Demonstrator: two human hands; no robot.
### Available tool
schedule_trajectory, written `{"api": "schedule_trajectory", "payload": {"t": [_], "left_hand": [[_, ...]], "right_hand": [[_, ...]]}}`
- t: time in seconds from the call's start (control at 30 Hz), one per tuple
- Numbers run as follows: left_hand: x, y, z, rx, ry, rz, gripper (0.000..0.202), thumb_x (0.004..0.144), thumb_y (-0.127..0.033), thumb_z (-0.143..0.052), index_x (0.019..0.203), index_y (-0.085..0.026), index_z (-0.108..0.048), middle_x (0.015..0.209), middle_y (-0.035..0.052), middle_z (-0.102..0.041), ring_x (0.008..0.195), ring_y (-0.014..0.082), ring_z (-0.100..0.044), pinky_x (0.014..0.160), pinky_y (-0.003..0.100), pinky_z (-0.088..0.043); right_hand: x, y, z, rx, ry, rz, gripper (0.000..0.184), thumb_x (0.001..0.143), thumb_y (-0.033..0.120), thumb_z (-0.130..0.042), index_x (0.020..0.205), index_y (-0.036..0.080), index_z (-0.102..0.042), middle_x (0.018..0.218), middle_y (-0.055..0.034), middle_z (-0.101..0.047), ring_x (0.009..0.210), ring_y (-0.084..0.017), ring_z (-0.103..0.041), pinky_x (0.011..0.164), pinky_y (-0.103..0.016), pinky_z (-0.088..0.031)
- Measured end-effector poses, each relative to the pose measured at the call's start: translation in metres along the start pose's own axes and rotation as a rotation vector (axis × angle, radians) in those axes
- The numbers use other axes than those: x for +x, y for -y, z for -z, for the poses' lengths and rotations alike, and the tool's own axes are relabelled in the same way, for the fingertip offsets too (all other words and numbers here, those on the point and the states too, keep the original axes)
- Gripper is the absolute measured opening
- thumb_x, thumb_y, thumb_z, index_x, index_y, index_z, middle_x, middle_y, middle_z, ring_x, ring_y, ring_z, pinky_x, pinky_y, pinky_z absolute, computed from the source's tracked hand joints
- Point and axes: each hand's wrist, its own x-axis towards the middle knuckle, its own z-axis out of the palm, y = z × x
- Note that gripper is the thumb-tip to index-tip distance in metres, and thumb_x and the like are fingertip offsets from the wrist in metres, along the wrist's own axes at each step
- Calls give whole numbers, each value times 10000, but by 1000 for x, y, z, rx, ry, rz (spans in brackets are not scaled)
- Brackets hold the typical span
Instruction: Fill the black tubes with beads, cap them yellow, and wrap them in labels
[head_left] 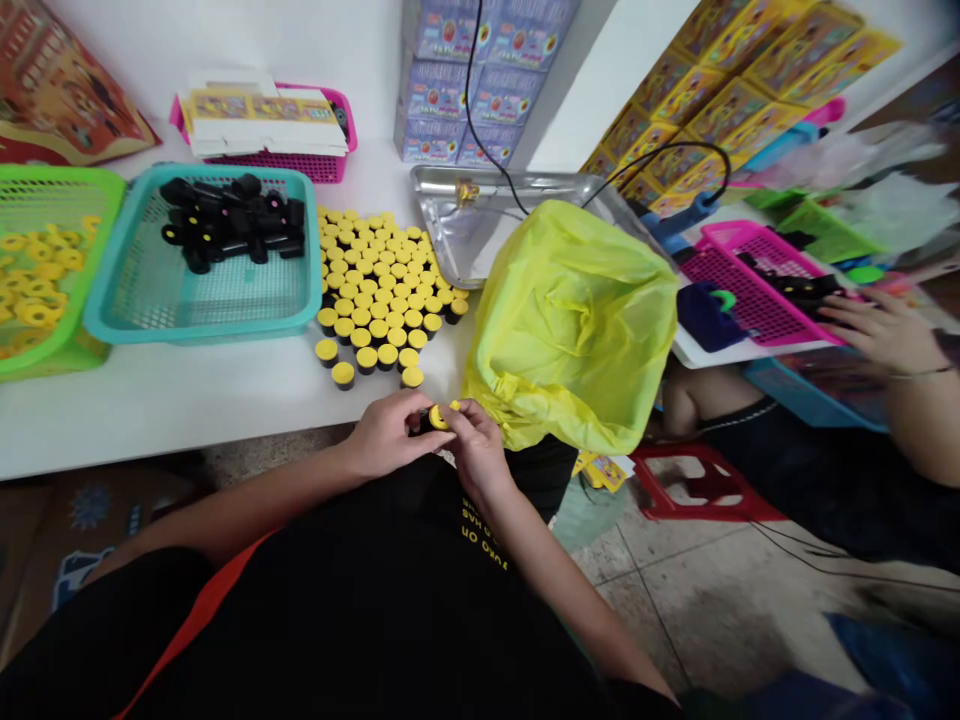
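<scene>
Fingers [466, 424] of both hands are pinched narrow around a small black cylinder [424, 420] with a yellow cap [440, 418]. The piece sits between my left hand [386, 435] and my right hand [480, 452], just off the front edge of the white table [150, 410], and my fingertips partly hide it, so I cannot tell how the cap sits. Working with both hands close together probably keeps such a small piece steady. Just beyond my hands, a tight block of yellow-capped black cylinders [375, 290] stands upright on the table, packed side by side, likely so that they prop one another up. Left of that block, a teal plastic basket [202, 335] holds a heap of black cylinders [232, 215], and farther left a green plastic basket [105, 200] holds loose yellow rings [41, 285], the baskets perhaps keeping the parts sorted by kind. To my right, a yellow-green plastic bag [574, 325] hangs open at the table edge beside a steel tray [450, 240]. Farther right, another person's hand [881, 330] rests at a pink plastic basket [757, 310] with black pieces in it, well apart from my own, and a red plastic stool [697, 480] stands on the tiled floor [675, 620]
</scene>
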Motion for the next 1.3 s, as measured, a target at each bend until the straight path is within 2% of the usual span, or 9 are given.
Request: {"api": "schedule_trajectory", "payload": {"t": [0.1, 0.27, 0.6, 0.77, 0.87, 0.97, 1.1, 1.2, 1.3], "left_hand": [[1, -2, 0, -158, 71, 99, 316, 883, -498, -594, 950, -190, -620, 662, -25, -546, 545, 107, -497, 529, 240, -377], [2, -1, -7, -421, 284, 246, 413, 951, -603, -409, 839, -211, -478, 622, -55, -520, 387, 79, -459, 420, 236, -332], [-2, -1, -24, -499, 156, 282, 410, 930, -584, -460, 773, -218, -360, 612, -77, -405, 450, 67, -399, 411, 203, -303], [0, -5, -21, -597, 180, 279, 427, 914, -601, -487, 779, -208, -386, 624, -64, -471, 451, 63, -414, 404, 194, -301], [2, -10, -15, -644, 171, 311, 428, 915, -612, -486, 811, -201, -433, 608, -62, -488, 419, 57, -422, 380, 186, -278], [2, -13, -14, -693, 144, 364, 441, 906, -629, -493, 820, -197, -453, 571, -69, -462, 393, 56, -414, 356, 177, -251], [-1, -13, -18, -768, 143, 369, 442, 900, -631, -490, 814, -199, -455, 527, -77, -427, 379, 60, -395, 341, 170, -239], [-3, -11, -22, -802, 113, 367, 430, 897, -619, -500, 814, -200, -454, 534, -82, -408, 384, 57, -385, 341, 164, -241], [-5, -9, -25, -833, 78, 374, 428, 882, -609, -530, 794, -199, -442, 562, -84, -395, 394, 49, -365, 341, 163, -243]], "right_hand": [[-2, 4, 6, 49, 32, -44, 381, 625, 396, -829, 767, 203, -533, 583, 63, -596, 442, -115, -586, 401, -200, -434], [-8, 3, 9, -5, 30, 16, 386, 641, 403, -833, 788, 204, -536, 584, 59, -603, 443, -131, -616, 401, -196, -428], [-13, -1, 2, 26, -46, 97, 313, 653, 357, -819, 765, 199, -573, 626, 83, -576, 424, -72, -506, 399, -188, -381], [-13, 0, 8, 58, 42, 68, 303, 691, 394, -815, 813, 202, -614, 675, 55, -601, 482, -95, -535, 429, -210, -405], [-17, 2, 13, -101, 99, 248, 313, 783, 420, -760, 1006, 226, -658, 815, 13, -654, 632, -131, -606, 529, -245, -484], [-23, 4, 16, -478, 63, 596, 364, 828, 350, -746, 1164, 242, -654, 964, -34, -675, 824, -175, -643, 676, -301, -548], [-27, 6, 16, -876, 3, 1036, 264, 913, 229, -652, 1175, 243, -681, 1007, -71, -682, 894, -197, -662, 788, -353, -576], [-27, 5, 15, -964, -6, 1168, 247, 930, 193, -624, 1162, 249, -686, 1009, -79, -673, 885, -192, -674, 766, -341, -588], [-26, 4, 14, -957, 19, 1180, 207, 919, 176, -637, 1108, 241, -689, 967, -68, -660, 854, -185, -668, 737, -331, -586]]}}
